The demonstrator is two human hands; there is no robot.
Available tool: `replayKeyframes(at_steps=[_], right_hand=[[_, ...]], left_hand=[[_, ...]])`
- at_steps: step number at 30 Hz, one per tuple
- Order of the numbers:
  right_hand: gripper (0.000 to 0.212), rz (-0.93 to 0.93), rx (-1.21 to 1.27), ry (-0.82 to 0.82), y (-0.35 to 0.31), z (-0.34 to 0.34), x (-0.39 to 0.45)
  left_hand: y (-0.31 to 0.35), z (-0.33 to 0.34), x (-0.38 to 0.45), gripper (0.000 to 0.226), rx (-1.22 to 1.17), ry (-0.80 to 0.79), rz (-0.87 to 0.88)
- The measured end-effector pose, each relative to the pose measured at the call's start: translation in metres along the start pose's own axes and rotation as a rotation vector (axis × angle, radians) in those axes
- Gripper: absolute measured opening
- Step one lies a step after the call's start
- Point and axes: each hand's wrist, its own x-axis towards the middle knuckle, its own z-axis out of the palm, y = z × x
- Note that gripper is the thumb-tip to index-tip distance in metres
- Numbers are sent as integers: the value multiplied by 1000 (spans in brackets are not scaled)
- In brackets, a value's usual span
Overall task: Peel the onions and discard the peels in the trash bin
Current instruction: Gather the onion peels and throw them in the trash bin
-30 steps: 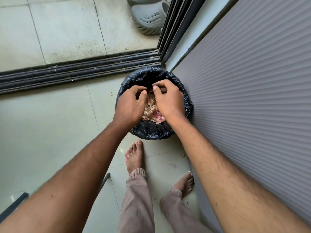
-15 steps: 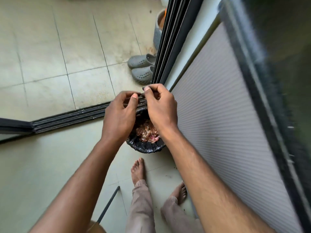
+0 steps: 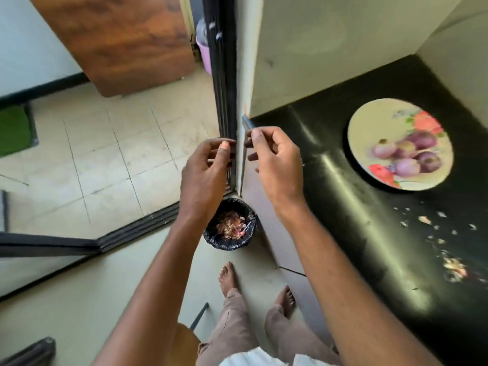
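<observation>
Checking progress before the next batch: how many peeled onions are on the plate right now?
5, clustered on the floral plate on the black counter: left, centre, upper right, lower middle, right. Blur might hide another.

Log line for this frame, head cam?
left hand: empty | right hand: empty | trash bin: holds peels | plate: peeled onions | counter: peel scraps

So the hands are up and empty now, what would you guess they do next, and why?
Probably swing right to gather the peel scraps lying on the black counter. Both the left hand and right hand hold nothing, the trash bin on the floor already has peels in it, and the onions on the plate look peeled, though they are blurred.
</observation>
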Motion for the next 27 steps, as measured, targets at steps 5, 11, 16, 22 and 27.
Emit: replayKeyframes(at_steps=[5,11,16,22,27], right_hand=[[14,-38,10,139,-39,-69,-16],[16,-89,-4,383,-54,-158,-24],[23,-57,18,555,-47,-231,-38],[19,-66,2,794,-35,-321,-73],[15,-50,39,948,-17,-368,-97]], left_hand=[[62,43,-26,27,-10,-137,95],[116,112,-43,25,42,-291,193],[139,178,-59,25,69,-431,250],[152,273,-103,22,81,-669,290],[145,329,-129,24,107,-823,320]])
